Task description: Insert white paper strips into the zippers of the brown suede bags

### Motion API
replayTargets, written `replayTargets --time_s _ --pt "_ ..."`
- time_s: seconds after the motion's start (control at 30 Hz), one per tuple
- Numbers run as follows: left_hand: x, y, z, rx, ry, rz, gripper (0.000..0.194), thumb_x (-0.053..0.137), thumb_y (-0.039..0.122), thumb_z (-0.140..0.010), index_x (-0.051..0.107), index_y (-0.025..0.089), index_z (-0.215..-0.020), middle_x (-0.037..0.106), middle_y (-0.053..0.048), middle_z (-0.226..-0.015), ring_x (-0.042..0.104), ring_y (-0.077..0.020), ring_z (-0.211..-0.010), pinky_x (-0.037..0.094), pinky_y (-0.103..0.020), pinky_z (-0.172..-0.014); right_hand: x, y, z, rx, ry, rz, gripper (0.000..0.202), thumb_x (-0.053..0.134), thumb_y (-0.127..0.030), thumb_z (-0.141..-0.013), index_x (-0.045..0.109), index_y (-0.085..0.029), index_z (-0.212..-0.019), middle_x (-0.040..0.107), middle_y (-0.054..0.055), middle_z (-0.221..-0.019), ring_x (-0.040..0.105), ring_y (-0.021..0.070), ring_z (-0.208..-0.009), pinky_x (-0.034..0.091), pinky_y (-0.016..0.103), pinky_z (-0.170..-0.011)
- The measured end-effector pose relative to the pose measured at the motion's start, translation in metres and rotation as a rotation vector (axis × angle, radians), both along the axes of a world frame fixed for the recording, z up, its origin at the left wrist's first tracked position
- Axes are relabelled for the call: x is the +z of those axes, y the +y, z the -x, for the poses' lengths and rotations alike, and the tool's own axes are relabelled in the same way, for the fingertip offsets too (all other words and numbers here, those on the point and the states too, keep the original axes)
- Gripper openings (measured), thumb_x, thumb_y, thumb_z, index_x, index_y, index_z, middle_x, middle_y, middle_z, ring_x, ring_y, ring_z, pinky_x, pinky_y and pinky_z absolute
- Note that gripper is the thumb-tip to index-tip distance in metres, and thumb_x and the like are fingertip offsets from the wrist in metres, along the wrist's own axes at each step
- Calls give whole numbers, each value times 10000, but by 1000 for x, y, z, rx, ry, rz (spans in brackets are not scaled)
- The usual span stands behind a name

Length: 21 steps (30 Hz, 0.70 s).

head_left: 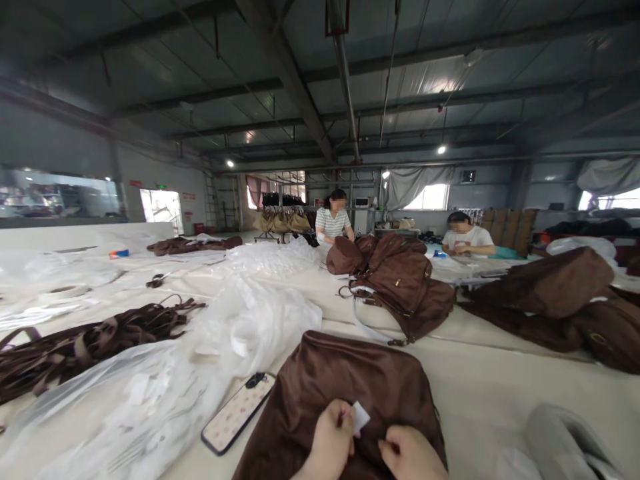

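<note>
A brown fabric bag (350, 363) lies on the table right in front of me. My left hand (332, 437) is over its lower middle, fingers closed on a small white tag (361, 417) that sticks out to the right of the fingertips. Just to the right, my right hand (407, 453) rests against the bag with its fingers curled together. Whatever its fingertips pinch, if anything, is too small to make out.
A phone (239, 413) lies left of the bag, beside clear plastic sheeting (165, 393) and brown straps (100, 343). More brown bags (400, 273) are piled behind and at right (550, 287). Grey item (565, 440) at lower right. Two people sit or stand across the table.
</note>
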<state>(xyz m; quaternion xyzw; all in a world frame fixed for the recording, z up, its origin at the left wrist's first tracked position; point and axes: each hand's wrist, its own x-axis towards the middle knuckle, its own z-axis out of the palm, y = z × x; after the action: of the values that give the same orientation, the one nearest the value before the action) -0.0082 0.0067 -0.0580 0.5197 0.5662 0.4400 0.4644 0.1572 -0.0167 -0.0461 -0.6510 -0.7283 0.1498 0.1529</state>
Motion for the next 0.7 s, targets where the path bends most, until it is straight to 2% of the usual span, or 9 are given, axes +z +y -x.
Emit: replayTargets --time_s 0.03,0.13,0.2,0.37,0.5,0.6,0.7 --pt "6 -4 -1 -3 -35 12 231 551 413 -738 495 190 -726 565 32 -530 403 -75 -345 225 -186 -339 4 -3 0 3 18 -19 280 458 -255 -859 652 -206 -663 688 52 -719 617 177 -702 381 266 -642" --pt "23 -10 0 -68 -123 21 324 598 449 -691 551 154 -816 624 -8 -641 544 -105 -491 299 -166 -364 17 -10 -1 17 54 -6 266 461 -256 -849 652 -201 -672 681 36 -704 604 153 -674 347 248 -617" --pt "31 -11 3 -109 -170 62 337 627 430 -664 572 140 -828 638 -23 -680 589 -121 -588 346 -160 -415 23 -13 -1 18 55 10 242 470 -242 -834 661 -202 -691 687 34 -722 603 145 -675 339 239 -612" --pt "41 -15 8 -123 -194 90 284 636 370 -655 566 141 -807 623 -13 -677 582 -119 -619 375 -168 -477 26 -16 0 35 65 16 236 475 -248 -825 671 -197 -704 697 36 -727 603 140 -666 336 233 -600" --pt "46 -20 9 -152 -60 44 193 586 348 -696 524 170 -737 570 17 -606 536 -121 -582 397 -195 -500 32 -19 1 49 112 21 253 467 -234 -824 655 -188 -662 671 26 -637 581 128 -597 332 221 -563" --pt "47 -21 13 -67 96 -127 148 512 319 -756 481 193 -686 516 29 -584 508 -128 -568 431 -233 -556 37 -21 1 45 153 53 263 457 -224 -825 646 -190 -646 645 15 -578 567 124 -557 339 211 -549" --pt "41 -19 16 141 239 -371 121 464 294 -795 492 200 -725 583 -31 -728 576 -186 -731 476 -325 -745 37 -22 2 28 141 54 251 463 -209 -806 652 -195 -642 661 25 -607 587 136 -589 352 214 -568"
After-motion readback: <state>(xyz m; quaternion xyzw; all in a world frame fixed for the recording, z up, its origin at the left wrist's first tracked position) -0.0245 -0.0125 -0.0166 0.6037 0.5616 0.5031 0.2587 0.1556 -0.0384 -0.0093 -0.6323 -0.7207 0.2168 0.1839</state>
